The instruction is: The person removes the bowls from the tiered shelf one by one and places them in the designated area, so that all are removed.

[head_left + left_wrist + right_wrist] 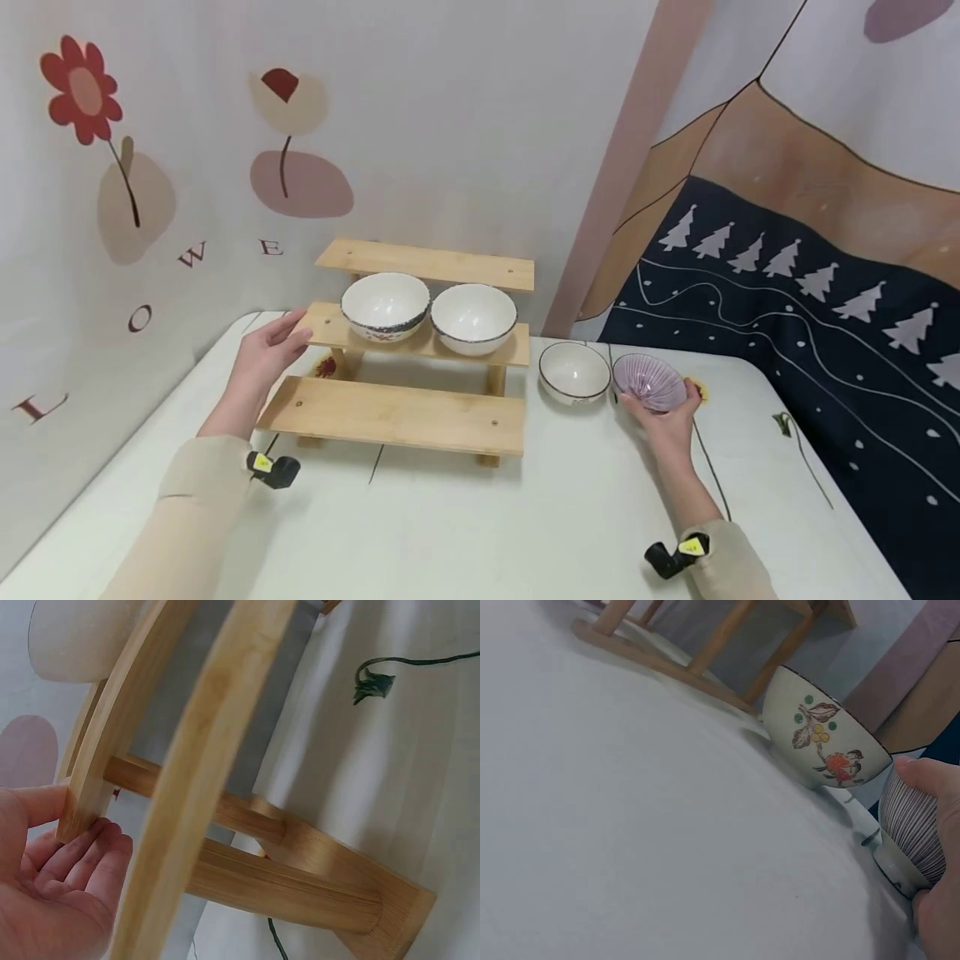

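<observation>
My left hand [268, 350] grips the left end of the middle board of a three-tier wooden shelf [390, 415], thumb above and fingers curled below, as the left wrist view shows. Two white bowls with dark rims sit side by side on that board, a left bowl [386, 307] and a right bowl [474, 318]. My right hand [670, 425] holds a purple-striped bowl [649, 382] by its sides, low over the table. Just left of it stands a white bowl [574, 372], painted with fruit and leaves outside in the right wrist view.
A white cloth with printed flowers and stems covers the table [420, 517]. Behind the shelf hangs a pale printed curtain [480, 125]. At the right, a dark cloth with white trees [780, 292] hangs beside the table edge.
</observation>
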Demonstrator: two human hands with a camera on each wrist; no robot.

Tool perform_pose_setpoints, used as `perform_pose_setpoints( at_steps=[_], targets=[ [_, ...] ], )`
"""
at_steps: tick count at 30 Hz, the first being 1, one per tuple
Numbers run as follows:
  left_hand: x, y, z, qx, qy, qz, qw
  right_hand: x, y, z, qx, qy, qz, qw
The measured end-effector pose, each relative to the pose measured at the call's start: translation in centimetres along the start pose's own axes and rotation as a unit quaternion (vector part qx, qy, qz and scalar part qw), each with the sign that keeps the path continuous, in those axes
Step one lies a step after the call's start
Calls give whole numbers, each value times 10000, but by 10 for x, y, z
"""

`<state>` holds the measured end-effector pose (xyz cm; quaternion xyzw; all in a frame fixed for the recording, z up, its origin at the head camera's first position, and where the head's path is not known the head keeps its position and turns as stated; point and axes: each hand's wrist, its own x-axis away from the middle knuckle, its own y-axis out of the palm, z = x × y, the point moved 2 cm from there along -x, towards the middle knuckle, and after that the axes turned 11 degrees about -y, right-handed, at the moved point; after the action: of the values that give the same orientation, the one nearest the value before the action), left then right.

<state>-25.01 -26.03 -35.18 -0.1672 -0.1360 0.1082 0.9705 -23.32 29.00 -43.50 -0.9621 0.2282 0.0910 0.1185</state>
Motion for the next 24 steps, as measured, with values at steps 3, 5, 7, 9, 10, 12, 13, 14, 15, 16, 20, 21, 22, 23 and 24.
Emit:
perform_pose_setpoints(
  at_steps=[3,5,7,9,10,12,13,14,15,16,20,21,22,23,24],
  targets=[
    [3,-2,-6,-99,-26,-20,9999,9,-1,5,59,49,-52,10000],
    [3,-2,-6,-112,26,-6,9999,11,-2,6,158,80,-149,9997],
    [2,-1,-6,-94,53,12,9999,10,-4,5,268,107,-258,9992],
    [2,3,-6,-20,32,-16,10000,8,-8,3,408,156,-327,9985],
    [2,2,-6,2,14,-19,10000,9,-7,2,438,178,-346,9983],
    [1,2,-5,94,-23,-26,9999,9,-7,0,491,207,-354,9979],
    [1,3,-5,136,-35,-33,9999,9,-7,-1,523,209,-350,9978],
    [1,4,-5,168,-56,-28,9998,9,-8,-2,546,197,-357,9977],
    [1,4,-6,195,-51,-28,9998,8,-8,-3,567,179,-368,9975],
    [2,5,-6,224,-58,-24,9997,7,-9,-4,579,151,-381,9975],
    [4,4,-7,391,-120,-49,9992,5,-10,-6,651,130,-509,9965],
    [4,4,-7,441,-123,-57,9989,5,-11,-6,681,161,-550,9960],
    [5,3,-6,557,-125,-90,9983,5,-11,-6,708,182,-588,9956],
    [5,3,-5,613,-119,-100,9980,6,-12,-6,745,217,-621,9951],
    [5,2,-4,703,-105,-129,9974,7,-13,-7,755,230,-648,9948]
  ],
)
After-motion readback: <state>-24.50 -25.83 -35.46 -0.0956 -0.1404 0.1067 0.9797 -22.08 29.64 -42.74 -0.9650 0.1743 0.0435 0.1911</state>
